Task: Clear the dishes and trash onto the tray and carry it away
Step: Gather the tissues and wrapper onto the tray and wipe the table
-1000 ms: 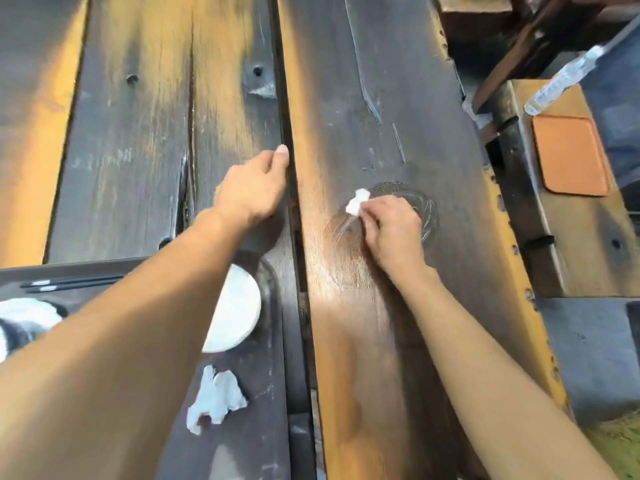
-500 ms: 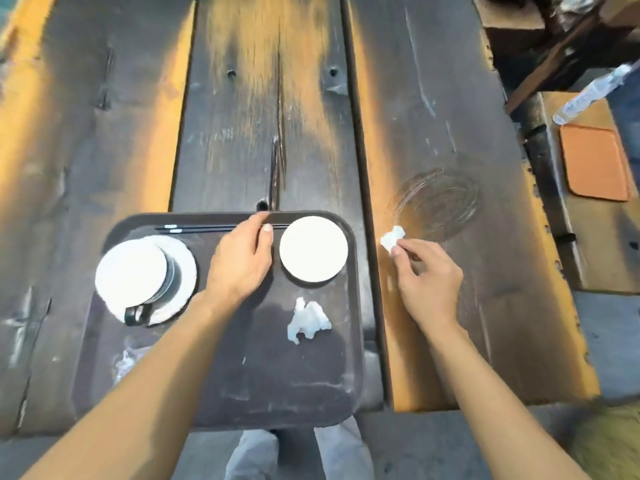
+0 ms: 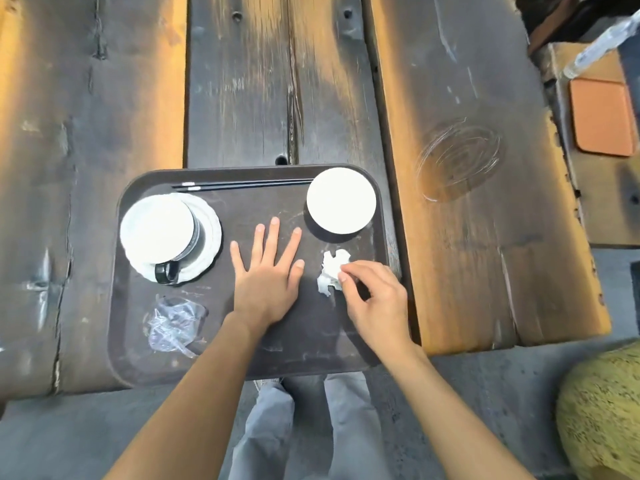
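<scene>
On the near edge of the wooden table (image 3: 242, 81), from the head view, I see the tray (image 3: 242, 355) lying with its long axis left to right, overhanging toward me. My left hand (image 3: 266, 271) lies flat and spread on its middle, gripping nothing. My right hand (image 3: 375, 299) pinches at the crumpled tissue (image 3: 330, 268) on the tray's right side; whether it has let go I cannot tell. Chopsticks (image 3: 242, 184) run along the far rim, cup (image 3: 157, 230) far left, bowl (image 3: 341, 200) far right. I judge the crockery fragile and apt to slide, so I'd grip both short ends and keep it level.
</scene>
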`<act>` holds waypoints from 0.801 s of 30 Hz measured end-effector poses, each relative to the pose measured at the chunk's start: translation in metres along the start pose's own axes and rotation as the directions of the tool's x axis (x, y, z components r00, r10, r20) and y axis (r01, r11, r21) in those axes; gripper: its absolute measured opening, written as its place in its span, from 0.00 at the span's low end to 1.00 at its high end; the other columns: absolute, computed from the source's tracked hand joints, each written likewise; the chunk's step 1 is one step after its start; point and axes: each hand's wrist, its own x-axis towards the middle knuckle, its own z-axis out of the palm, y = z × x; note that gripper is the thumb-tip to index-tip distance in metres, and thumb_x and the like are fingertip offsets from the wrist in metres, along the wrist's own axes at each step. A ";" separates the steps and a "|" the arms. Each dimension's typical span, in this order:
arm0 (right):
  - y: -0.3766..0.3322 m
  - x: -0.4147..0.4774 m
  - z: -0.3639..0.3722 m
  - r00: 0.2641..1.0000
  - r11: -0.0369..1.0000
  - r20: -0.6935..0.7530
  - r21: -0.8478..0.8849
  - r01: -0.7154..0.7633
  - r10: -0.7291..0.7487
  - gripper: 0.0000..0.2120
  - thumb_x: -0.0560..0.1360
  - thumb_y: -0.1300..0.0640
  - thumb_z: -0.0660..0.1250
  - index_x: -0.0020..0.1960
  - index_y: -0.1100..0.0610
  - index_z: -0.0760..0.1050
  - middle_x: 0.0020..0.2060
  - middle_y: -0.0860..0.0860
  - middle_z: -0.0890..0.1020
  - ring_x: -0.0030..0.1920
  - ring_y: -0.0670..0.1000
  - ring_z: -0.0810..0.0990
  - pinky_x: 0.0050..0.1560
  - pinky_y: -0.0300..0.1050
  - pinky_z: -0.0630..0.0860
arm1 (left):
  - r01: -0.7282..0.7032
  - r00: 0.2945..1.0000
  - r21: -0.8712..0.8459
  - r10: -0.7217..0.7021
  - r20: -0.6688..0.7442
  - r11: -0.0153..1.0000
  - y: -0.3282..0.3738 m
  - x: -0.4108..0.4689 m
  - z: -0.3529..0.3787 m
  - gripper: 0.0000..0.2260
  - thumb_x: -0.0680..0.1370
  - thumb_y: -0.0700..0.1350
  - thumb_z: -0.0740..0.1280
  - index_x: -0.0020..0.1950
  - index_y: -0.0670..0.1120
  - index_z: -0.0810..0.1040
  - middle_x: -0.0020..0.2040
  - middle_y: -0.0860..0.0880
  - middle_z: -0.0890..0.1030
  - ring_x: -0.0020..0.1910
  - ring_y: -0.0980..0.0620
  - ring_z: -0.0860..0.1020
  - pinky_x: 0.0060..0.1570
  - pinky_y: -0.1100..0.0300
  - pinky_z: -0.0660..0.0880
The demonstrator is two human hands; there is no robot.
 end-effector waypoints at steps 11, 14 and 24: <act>0.009 -0.001 0.014 0.996 0.992 0.093 -0.122 0.024 -0.013 0.06 0.74 0.60 0.75 0.51 0.59 0.86 0.48 0.52 0.84 0.46 0.51 0.79 0.53 0.35 0.74 | 0.009 1.000 -0.010 -0.009 -0.016 1.000 -0.003 0.002 0.009 0.25 0.84 0.59 0.42 0.82 0.61 0.45 0.83 0.51 0.43 0.82 0.48 0.42 0.74 0.32 0.40; 0.010 0.000 0.016 0.995 0.989 0.103 -0.146 0.024 -0.009 0.06 0.75 0.58 0.73 0.52 0.57 0.86 0.49 0.50 0.84 0.47 0.50 0.78 0.53 0.36 0.74 | 0.011 1.000 0.004 -0.011 0.000 1.000 -0.002 0.002 0.008 0.25 0.83 0.59 0.42 0.82 0.61 0.44 0.83 0.51 0.42 0.82 0.48 0.41 0.74 0.32 0.40; -0.002 0.019 0.002 0.964 0.990 0.232 -0.082 -0.116 0.132 0.07 0.72 0.57 0.75 0.50 0.55 0.85 0.49 0.49 0.84 0.49 0.51 0.81 0.54 0.42 0.76 | 0.001 1.000 0.007 -0.001 0.017 1.000 -0.002 0.002 0.005 0.25 0.84 0.59 0.42 0.82 0.61 0.44 0.83 0.51 0.42 0.82 0.48 0.41 0.74 0.33 0.39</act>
